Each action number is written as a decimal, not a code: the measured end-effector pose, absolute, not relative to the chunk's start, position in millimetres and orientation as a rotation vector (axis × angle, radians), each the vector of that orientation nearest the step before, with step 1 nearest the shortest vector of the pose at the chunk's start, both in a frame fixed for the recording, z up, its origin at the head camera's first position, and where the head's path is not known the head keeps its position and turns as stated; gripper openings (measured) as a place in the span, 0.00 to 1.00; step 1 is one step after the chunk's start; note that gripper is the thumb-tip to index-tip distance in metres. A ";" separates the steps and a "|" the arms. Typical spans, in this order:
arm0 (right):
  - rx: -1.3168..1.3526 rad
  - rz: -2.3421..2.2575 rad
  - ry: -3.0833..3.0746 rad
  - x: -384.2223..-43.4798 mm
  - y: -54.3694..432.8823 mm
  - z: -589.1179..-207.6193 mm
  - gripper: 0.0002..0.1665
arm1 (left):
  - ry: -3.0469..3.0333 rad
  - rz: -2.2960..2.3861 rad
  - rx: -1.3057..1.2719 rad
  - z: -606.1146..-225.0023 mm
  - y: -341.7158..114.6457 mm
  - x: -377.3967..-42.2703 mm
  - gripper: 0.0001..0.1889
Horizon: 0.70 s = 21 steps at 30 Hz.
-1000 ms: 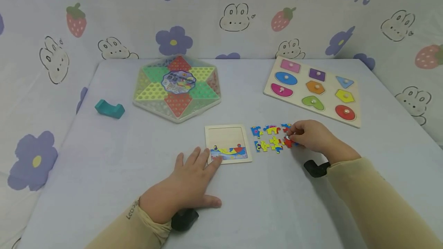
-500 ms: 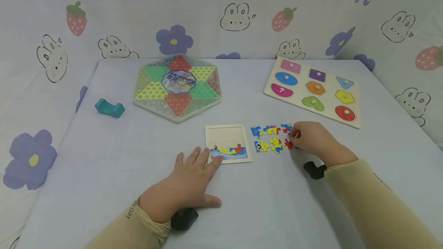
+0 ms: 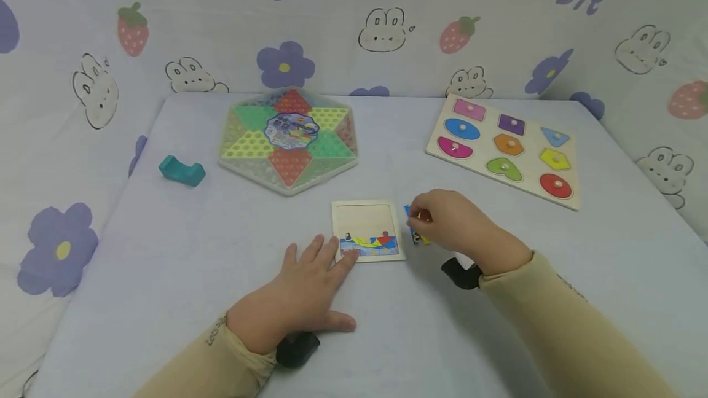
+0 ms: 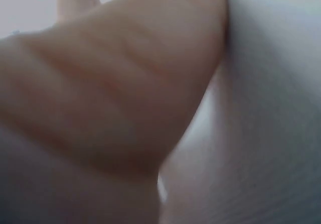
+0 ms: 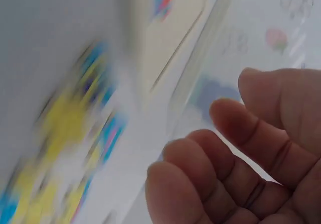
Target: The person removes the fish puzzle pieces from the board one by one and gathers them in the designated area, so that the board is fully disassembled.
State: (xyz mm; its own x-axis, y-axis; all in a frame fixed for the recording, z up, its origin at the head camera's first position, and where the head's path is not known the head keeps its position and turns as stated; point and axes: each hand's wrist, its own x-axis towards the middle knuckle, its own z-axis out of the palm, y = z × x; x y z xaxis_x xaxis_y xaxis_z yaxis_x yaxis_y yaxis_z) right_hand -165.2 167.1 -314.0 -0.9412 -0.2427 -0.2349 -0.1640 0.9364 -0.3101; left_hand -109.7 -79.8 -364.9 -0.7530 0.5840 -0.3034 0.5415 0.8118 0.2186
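My left hand (image 3: 310, 290) lies palm down with spread fingers, its fingertips on the lower left of a small wooden puzzle tray (image 3: 365, 204). A strip of fitted puzzle pieces (image 3: 381, 247) fills the tray's bottom. My right hand (image 3: 450, 226) hovers just right of the tray, over the loose puzzle pieces (image 3: 415, 235), with fingers bent and thumb near the index finger. In the right wrist view the right hand's fingers (image 5: 193, 163) are curled, and no piece shows between them; whether one is pinched is hidden. Loose yellow and blue pieces (image 5: 65, 126) appear blurred there.
A hexagonal Chinese checkers board (image 3: 289, 140) lies at the back left, with a teal block (image 3: 181, 172) beside it. At the back right is a wooden shape-peg board (image 3: 481, 160). A printed cloth (image 3: 420, 66) hangs behind the table. The left wrist view shows mostly blurred skin.
My right hand has moved left from the right end of the loose pieces to their left end, near the tray. The left hand stays put. The view has shifted slightly.
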 end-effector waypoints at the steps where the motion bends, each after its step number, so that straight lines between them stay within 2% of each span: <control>1: -0.330 -0.427 2.811 -165.7 158.1 -314.7 0.12 | 2.643 0.161 0.857 -365.9 -79.9 -110.0 0.53; 10: -0.523 -0.410 2.695 -168.7 102.7 -335.3 0.14 | 2.644 0.104 0.909 -368.7 -79.6 -109.5 0.48; 21: -0.343 -0.529 2.658 -170.4 89.6 -343.6 0.08 | 2.634 0.109 0.894 -363.9 -81.7 -108.3 0.46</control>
State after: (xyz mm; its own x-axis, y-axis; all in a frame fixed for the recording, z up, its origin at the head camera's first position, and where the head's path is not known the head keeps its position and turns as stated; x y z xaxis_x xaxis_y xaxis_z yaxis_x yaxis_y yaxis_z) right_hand -170.4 89.6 -343.6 -0.8869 -0.3114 -0.3411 -0.1572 0.8980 -0.4110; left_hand -108.3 -81.7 -363.9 -0.7370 0.6021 -0.3070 0.5748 0.7974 0.1839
